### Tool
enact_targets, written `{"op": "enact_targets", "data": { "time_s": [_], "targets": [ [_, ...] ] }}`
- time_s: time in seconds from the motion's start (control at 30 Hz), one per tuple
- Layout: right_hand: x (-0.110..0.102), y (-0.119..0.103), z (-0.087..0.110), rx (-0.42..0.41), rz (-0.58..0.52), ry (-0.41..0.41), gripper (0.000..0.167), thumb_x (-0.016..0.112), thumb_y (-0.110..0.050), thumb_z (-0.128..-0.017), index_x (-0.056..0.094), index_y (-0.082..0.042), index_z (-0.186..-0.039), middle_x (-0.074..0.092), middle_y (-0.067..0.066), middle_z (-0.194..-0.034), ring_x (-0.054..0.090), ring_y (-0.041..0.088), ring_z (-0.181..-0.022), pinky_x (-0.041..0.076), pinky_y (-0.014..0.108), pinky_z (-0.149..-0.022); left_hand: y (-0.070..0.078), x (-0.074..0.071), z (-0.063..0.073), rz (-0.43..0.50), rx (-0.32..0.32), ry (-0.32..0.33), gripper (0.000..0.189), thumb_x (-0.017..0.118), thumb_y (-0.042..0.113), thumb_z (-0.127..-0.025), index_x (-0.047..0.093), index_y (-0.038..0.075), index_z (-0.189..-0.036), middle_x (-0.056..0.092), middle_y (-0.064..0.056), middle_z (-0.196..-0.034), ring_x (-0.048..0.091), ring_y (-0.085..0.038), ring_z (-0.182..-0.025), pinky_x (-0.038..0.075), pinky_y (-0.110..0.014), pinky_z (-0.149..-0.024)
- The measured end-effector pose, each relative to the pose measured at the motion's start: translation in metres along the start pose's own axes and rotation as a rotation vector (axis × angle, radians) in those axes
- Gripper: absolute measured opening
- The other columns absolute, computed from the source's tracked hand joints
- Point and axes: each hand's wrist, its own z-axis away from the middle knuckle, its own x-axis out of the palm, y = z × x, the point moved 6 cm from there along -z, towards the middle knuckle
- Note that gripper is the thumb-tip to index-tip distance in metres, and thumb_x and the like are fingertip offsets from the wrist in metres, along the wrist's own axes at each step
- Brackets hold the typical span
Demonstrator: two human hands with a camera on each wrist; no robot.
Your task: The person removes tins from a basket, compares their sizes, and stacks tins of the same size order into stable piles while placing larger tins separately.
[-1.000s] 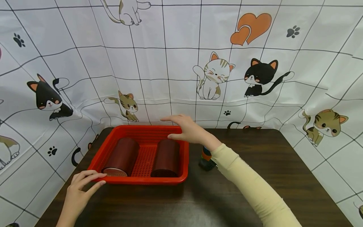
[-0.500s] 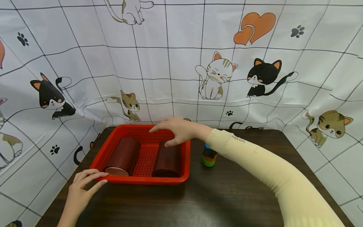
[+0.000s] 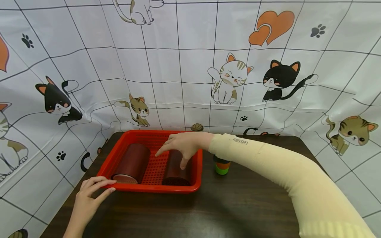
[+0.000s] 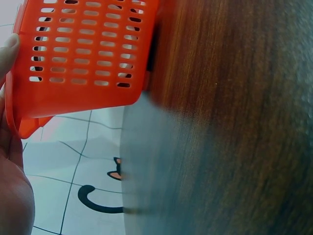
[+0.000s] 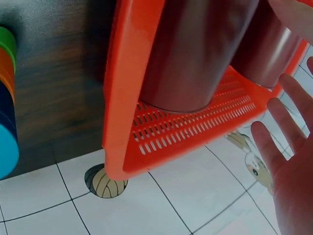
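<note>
A red plastic basket (image 3: pixel 148 188) with slotted walls holds two dark red-brown cylinders lying on their sides. My left hand (image 3: pixel 89 198) pinches the basket's front left corner, thumb and fingers on either side of the rim (image 4: pixel 14 105). Over the right cylinder (image 3: pixel 175 174) hovers my right hand (image 3: pixel 187 143), fingers spread and thumb pointing down, with nothing in its grasp. It hides the upper part of that cylinder in the head view. The left cylinder (image 3: pixel 132 163) shows a pale front end and lies along the basket's left side.
Just right of the basket, partly behind my right sleeve (image 3: pixel 256 155), stands a banded cylinder (image 3: pixel 222 168) in green, orange and blues. The dark wooden table (image 3: pixel 244 211) meets a white cat-print sheet (image 3: pixel 190 72) at the back and left.
My right hand has moved left and down from the basket's back right corner to over the right cylinder. The left hand keeps its place on the rim. The view has shifted slightly.
</note>
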Motion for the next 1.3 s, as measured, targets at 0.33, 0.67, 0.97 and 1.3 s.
{"op": "enact_targets", "data": {
  "time_s": [0.33, 0.67, 0.97, 1.3],
  "targets": [
    [0.025, 0.005, -0.009, 0.017, 0.019, -0.104, 0.093, 0.086, -0.031, -0.077, 0.032, -0.039, -0.153, 0.034, -0.009, -0.159, 0.032, 0.025, -0.146, 0.033, 0.041, -0.118, -0.002, 0.001, 0.000, 0.007, -0.024, -0.003, 0.039, 0.086, -0.003, -0.067, 0.079, 0.022, -0.096, 0.062, 0.013, -0.101, 0.039, 0.007, -0.104, 0.028, -0.011, -0.086],
    [0.039, 0.007, -0.015, 0.018, 0.076, -0.194, 0.094, 0.086, -0.032, -0.076, 0.033, -0.037, -0.153, 0.034, -0.009, -0.159, 0.032, 0.019, -0.141, 0.045, 0.034, -0.106, 0.000, 0.003, 0.000, 0.018, -0.006, -0.003, 0.041, 0.085, -0.005, -0.067, 0.079, 0.021, -0.096, 0.061, 0.012, -0.099, 0.040, 0.007, -0.103, 0.028, -0.011, -0.086],
    [0.038, 0.010, -0.025, 0.037, 0.047, -0.154, 0.094, 0.088, -0.028, -0.074, 0.035, -0.038, -0.152, 0.037, -0.009, -0.158, 0.034, 0.020, -0.139, 0.041, 0.035, -0.111, 0.001, 0.001, 0.000, 0.005, -0.007, -0.001, 0.041, 0.085, -0.005, -0.067, 0.079, 0.021, -0.097, 0.061, 0.012, -0.100, 0.039, 0.009, -0.104, 0.028, -0.011, -0.086],
    [0.039, 0.006, -0.035, 0.038, 0.132, -0.163, 0.090, 0.086, -0.033, -0.077, 0.036, -0.039, -0.151, 0.039, -0.010, -0.156, 0.035, 0.020, -0.138, 0.043, 0.034, -0.107, 0.001, -0.001, 0.000, 0.019, -0.010, -0.002, 0.040, 0.085, -0.006, -0.067, 0.079, 0.020, -0.096, 0.061, 0.011, -0.100, 0.040, 0.008, -0.104, 0.028, -0.012, -0.087]
  ]
}}
